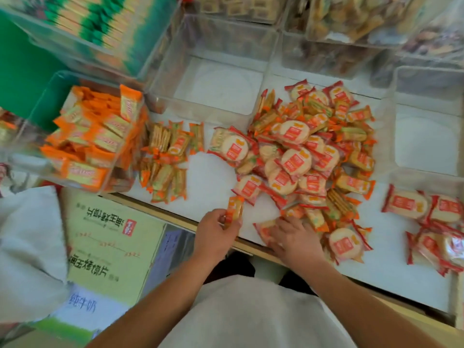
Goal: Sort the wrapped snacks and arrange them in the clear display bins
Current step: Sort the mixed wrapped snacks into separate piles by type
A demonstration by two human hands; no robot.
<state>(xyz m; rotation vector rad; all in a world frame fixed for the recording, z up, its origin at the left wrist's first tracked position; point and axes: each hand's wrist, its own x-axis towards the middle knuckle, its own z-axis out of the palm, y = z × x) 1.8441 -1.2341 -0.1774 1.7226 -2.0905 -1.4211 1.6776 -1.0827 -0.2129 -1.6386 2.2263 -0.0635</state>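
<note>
A big mixed pile of wrapped snacks (311, 156) lies on the white counter (213, 182): round rice crackers in red wrappers and oblong crackers in orange wrappers. My left hand (216, 234) grips one orange-wrapped cracker (234, 210) at the counter's front edge. My right hand (293, 237) lies with curled fingers on a red-wrapped cracker (263, 231) at the pile's near side. A small heap of oblong crackers (168, 162) sits to the left. A clear bin (100, 187) at left holds orange packets. Two empty clear bins (213, 114) (426, 169) stand behind and right.
More red-wrapped round crackers (431, 222) lie at the far right. Filled clear bins (351, 18) line the back, one with green-and-yellow packets (100, 23). Below the counter at left stand a yellow-green carton (110, 247) and a white cloth (27, 247).
</note>
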